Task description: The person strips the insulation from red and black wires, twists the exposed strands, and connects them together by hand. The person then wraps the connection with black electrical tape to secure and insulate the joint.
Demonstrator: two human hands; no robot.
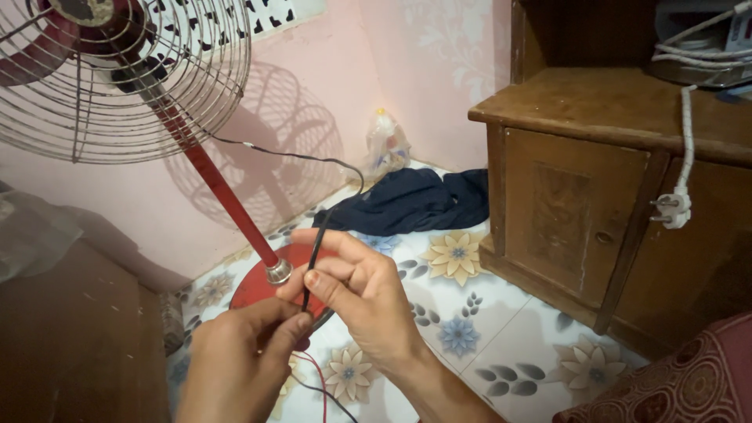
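Note:
A red standing fan [227, 200] with a wire cage head [117, 70] stands on a round red base [262, 286] on the flowered floor tiles. A thin black cable [317, 160] runs from the fan down to my hands. My right hand [364, 294] pinches this cable between thumb and fingers. My left hand [239, 356] grips the lower end of the same cable just below, its fingertips touching the right hand. Thin red and black wires [317, 384] trail out beneath the hands.
A dark blue cloth [415, 200] lies crumpled on the floor by the pink wall. A tied plastic bag [385, 145] sits in the corner. A brown wooden cabinet [595, 196] stands at right, with a white plug [675, 207] hanging from its top. Patterned red fabric [689, 384] lies lower right.

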